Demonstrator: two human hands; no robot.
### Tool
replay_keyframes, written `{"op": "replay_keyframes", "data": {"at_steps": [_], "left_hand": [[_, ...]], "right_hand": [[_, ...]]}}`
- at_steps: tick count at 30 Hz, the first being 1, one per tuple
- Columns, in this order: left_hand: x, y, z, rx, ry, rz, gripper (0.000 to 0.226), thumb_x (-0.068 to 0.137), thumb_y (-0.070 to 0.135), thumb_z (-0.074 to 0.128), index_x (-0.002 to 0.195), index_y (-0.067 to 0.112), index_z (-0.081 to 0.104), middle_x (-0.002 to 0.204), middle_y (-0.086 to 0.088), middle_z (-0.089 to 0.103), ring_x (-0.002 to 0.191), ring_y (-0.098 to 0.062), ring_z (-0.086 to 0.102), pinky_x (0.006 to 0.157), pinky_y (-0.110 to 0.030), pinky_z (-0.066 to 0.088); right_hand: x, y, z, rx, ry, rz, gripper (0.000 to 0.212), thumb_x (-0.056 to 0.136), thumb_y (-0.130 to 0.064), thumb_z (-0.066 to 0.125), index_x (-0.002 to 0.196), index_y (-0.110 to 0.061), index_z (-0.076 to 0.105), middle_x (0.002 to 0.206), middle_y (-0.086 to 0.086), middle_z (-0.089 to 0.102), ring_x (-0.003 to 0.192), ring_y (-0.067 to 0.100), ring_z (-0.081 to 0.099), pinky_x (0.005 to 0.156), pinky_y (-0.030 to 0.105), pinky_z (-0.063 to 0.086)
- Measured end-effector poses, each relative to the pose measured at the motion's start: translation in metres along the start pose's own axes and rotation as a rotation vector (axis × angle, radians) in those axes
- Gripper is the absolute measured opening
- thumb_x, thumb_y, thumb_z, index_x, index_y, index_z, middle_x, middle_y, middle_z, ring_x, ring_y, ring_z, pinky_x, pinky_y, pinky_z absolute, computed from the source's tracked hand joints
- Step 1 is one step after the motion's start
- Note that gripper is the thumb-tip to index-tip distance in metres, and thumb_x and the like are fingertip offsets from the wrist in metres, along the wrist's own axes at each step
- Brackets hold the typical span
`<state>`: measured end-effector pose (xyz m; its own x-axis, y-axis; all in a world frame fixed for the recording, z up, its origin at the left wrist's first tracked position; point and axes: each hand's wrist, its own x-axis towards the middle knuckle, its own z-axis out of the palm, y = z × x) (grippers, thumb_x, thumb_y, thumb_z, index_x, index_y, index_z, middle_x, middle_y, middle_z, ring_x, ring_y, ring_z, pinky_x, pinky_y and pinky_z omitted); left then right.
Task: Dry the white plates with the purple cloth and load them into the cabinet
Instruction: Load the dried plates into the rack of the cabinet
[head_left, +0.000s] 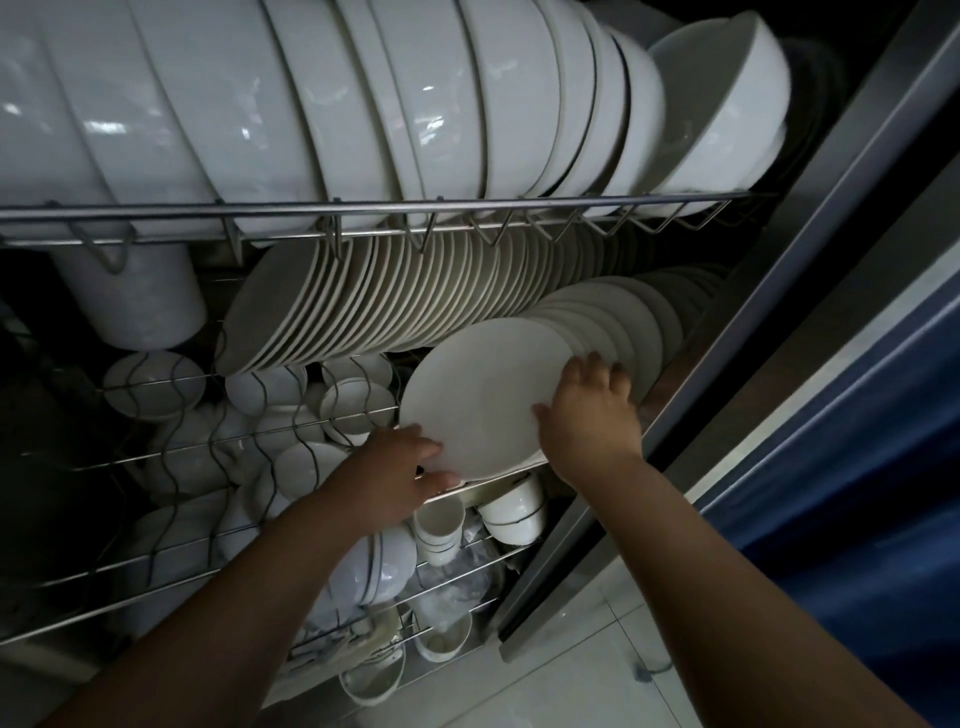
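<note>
Left hand (395, 467) and right hand (587, 415) seemingly grip plate (478, 395).

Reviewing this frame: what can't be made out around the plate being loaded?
- Purple cloth: nowhere in the head view.
- Plate: lower rim and seating covered by the left hand and right hand.
- Cabinet: left side too dark.
- Top-shelf bowls: cut off by the upper edge.
</note>
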<state>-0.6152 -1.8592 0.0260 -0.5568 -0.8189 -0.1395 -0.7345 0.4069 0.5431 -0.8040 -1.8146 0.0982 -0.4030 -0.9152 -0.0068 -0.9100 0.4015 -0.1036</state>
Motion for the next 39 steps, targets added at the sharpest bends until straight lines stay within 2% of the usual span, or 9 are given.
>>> {"op": "replay_keyframes", "data": {"at_steps": [2, 6, 10, 16, 20, 23, 30, 35, 39], "left_hand": [[-0.006, 0.003, -0.002, -0.028, -0.005, -0.027, 0.056, 0.089, 0.055, 0.055, 0.119, 0.009, 0.066, 0.127, -0.012, 0.057, 0.123, -0.023, 0.048, 0.1, -0.03, 0.038], [-0.014, 0.0, -0.004, -0.049, 0.063, -0.019, 0.08, 0.069, 0.073, 0.036, 0.1, 0.008, 0.07, 0.105, -0.002, 0.063, 0.101, -0.015, 0.058, 0.087, -0.028, 0.043], [-0.024, -0.011, -0.005, -0.007, 0.118, -0.063, 0.038, 0.087, 0.046, 0.064, 0.113, 0.018, 0.069, 0.115, 0.006, 0.063, 0.109, -0.012, 0.058, 0.091, -0.028, 0.045], [-0.05, -0.016, -0.023, 0.127, 0.117, -0.112, 0.039, 0.088, 0.048, 0.062, 0.12, 0.026, 0.067, 0.12, 0.006, 0.065, 0.107, -0.011, 0.059, 0.094, -0.033, 0.047], [-0.086, -0.009, -0.037, 0.176, 0.114, -0.161, 0.03, 0.09, 0.049, 0.059, 0.101, 0.023, 0.07, 0.102, 0.004, 0.068, 0.095, -0.012, 0.061, 0.088, -0.032, 0.049], [-0.126, -0.008, -0.041, 0.186, 0.135, -0.2, 0.028, 0.089, 0.047, 0.061, 0.1, 0.023, 0.069, 0.099, 0.005, 0.065, 0.097, -0.012, 0.06, 0.087, -0.029, 0.048], [-0.256, -0.01, -0.029, 0.255, 0.113, -0.361, 0.036, 0.089, 0.051, 0.059, 0.113, 0.025, 0.064, 0.117, 0.005, 0.063, 0.107, -0.015, 0.058, 0.089, -0.026, 0.045], [-0.354, 0.0, -0.02, 0.263, 0.142, -0.533, 0.036, 0.089, 0.053, 0.057, 0.111, 0.026, 0.066, 0.114, 0.004, 0.065, 0.104, -0.015, 0.06, 0.088, -0.029, 0.049], [-0.428, 0.014, -0.015, 0.272, 0.231, -0.694, 0.042, 0.089, 0.058, 0.054, 0.118, 0.029, 0.061, 0.116, 0.004, 0.064, 0.107, -0.016, 0.059, 0.089, -0.029, 0.048]], "right_hand": [[-0.003, 0.001, -0.003, 0.001, 0.012, -0.046, 0.059, 0.098, -0.037, 0.049, 0.143, -0.003, 0.031, 0.149, 0.016, 0.026, 0.137, 0.038, 0.023, 0.106, 0.046, 0.033], [-0.008, 0.005, -0.01, -0.004, 0.031, -0.126, 0.046, 0.097, -0.037, 0.049, 0.133, -0.009, 0.044, 0.136, 0.013, 0.042, 0.126, 0.035, 0.039, 0.096, 0.045, 0.041], [-0.009, 0.005, -0.02, -0.015, 0.053, -0.201, 0.046, 0.097, -0.041, 0.048, 0.133, -0.013, 0.046, 0.129, 0.011, 0.049, 0.119, 0.033, 0.048, 0.089, 0.043, 0.046], [-0.02, -0.003, -0.04, -0.05, 0.041, -0.284, 0.045, 0.097, -0.043, 0.047, 0.132, -0.016, 0.047, 0.126, 0.01, 0.056, 0.113, 0.029, 0.055, 0.082, 0.037, 0.047], [-0.041, -0.009, -0.047, -0.113, -0.003, -0.356, 0.045, 0.097, -0.045, 0.046, 0.132, -0.017, 0.046, 0.124, 0.009, 0.057, 0.111, 0.028, 0.056, 0.074, 0.034, 0.04], [-0.067, -0.015, -0.049, -0.155, -0.036, -0.41, 0.046, 0.096, -0.047, 0.047, 0.132, -0.017, 0.047, 0.123, 0.008, 0.057, 0.109, 0.028, 0.057, 0.075, 0.034, 0.041], [-0.151, -0.033, -0.035, -0.173, -0.161, -0.574, 0.044, 0.093, -0.048, 0.052, 0.123, -0.017, 0.051, 0.119, 0.006, 0.058, 0.107, 0.025, 0.056, 0.074, 0.031, 0.04], [-0.21, -0.056, -0.027, -0.204, -0.278, -0.785, 0.053, 0.091, -0.05, 0.056, 0.133, -0.018, 0.049, 0.134, 0.006, 0.052, 0.121, 0.025, 0.05, 0.095, 0.035, 0.043], [-0.251, -0.083, -0.027, -0.233, -0.344, -0.992, 0.055, 0.09, -0.049, 0.058, 0.134, -0.018, 0.047, 0.134, 0.008, 0.049, 0.12, 0.025, 0.049, 0.086, 0.029, 0.039]]}}
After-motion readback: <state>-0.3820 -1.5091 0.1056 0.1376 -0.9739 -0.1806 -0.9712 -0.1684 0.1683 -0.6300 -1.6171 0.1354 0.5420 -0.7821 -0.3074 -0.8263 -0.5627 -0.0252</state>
